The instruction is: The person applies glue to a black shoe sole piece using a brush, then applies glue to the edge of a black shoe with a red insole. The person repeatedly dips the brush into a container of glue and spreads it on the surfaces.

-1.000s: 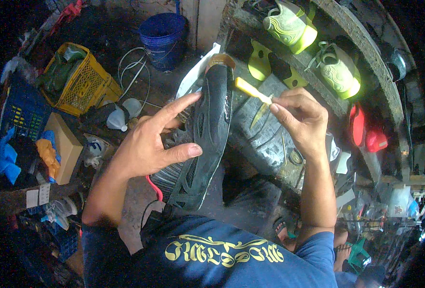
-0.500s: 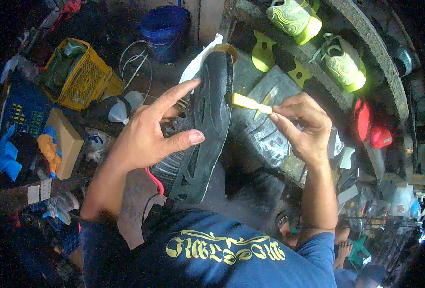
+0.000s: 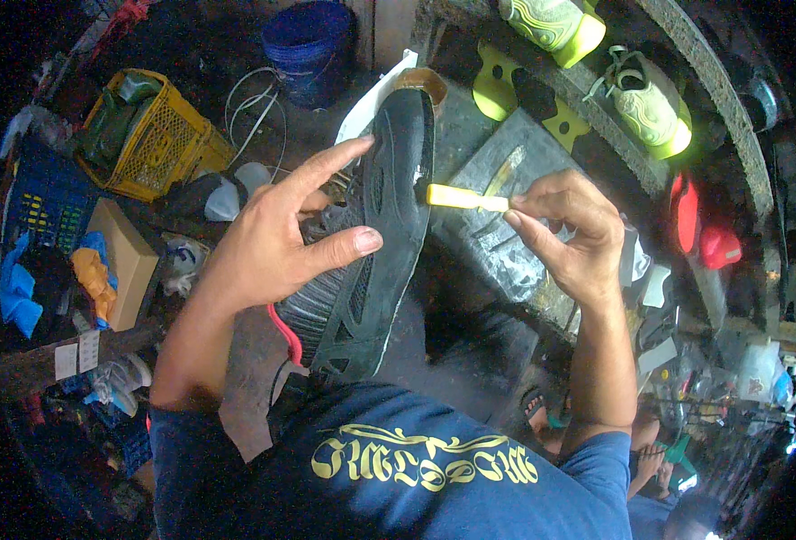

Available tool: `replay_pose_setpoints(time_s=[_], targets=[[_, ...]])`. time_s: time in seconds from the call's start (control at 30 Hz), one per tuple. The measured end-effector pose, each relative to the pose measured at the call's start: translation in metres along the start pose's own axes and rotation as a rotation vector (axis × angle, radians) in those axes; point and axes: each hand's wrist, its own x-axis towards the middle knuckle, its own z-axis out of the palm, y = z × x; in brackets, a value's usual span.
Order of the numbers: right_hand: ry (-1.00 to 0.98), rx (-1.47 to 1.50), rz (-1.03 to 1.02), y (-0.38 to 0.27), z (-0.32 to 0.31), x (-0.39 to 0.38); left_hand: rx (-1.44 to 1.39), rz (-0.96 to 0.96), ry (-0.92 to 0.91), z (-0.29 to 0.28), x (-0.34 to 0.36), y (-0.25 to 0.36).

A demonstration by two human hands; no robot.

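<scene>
A black shoe (image 3: pixel 387 211) with a red collar edge stands on its heel end in front of me, its toe pointing away. My left hand (image 3: pixel 276 238) is closed on its upper, thumb on the near side and index finger stretched toward the toe; the other fingers are partly hidden. My right hand (image 3: pixel 573 234) pinches the end of a small yellow-handled brush (image 3: pixel 461 196) between thumb and fingers. The brush's dark tip touches the shoe's right edge, along the sole seam near the toe.
Beyond the shoe are a blue bucket (image 3: pixel 310 58) and a brown cup (image 3: pixel 427 85). At left stand a yellow crate (image 3: pixel 150 144) and a cardboard box (image 3: pixel 128 270). A dark stained board (image 3: pixel 506 207) lies right of the shoe, below a rack with pale green shoes (image 3: pixel 645 112).
The brush has swung to a more level angle, and its tip has shifted slightly left along the shoe's edge. Both hands keep their grips and have barely moved.
</scene>
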Motion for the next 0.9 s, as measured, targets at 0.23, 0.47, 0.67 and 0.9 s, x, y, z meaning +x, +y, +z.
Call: replay_pose_setpoints(time_s=[0.23, 0.47, 0.67, 0.9], targets=[[-0.010, 0.035, -0.034, 0.005, -0.001, -0.003, -0.086, -0.103, -0.049, 0.000, 0.001, 0.004], [-0.014, 0.162, -0.001, 0.012, 0.000, -0.009, -0.273, -0.061, -0.041, 0.007, 0.008, -0.003], [0.114, 0.385, 0.189, 0.021, 0.012, -0.011, -0.312, -0.076, -0.013, 0.007, 0.012, -0.012], [0.191, 0.399, 0.361, 0.032, 0.023, -0.034, -0.426, -0.171, -0.012, -0.013, -0.012, -0.040]])
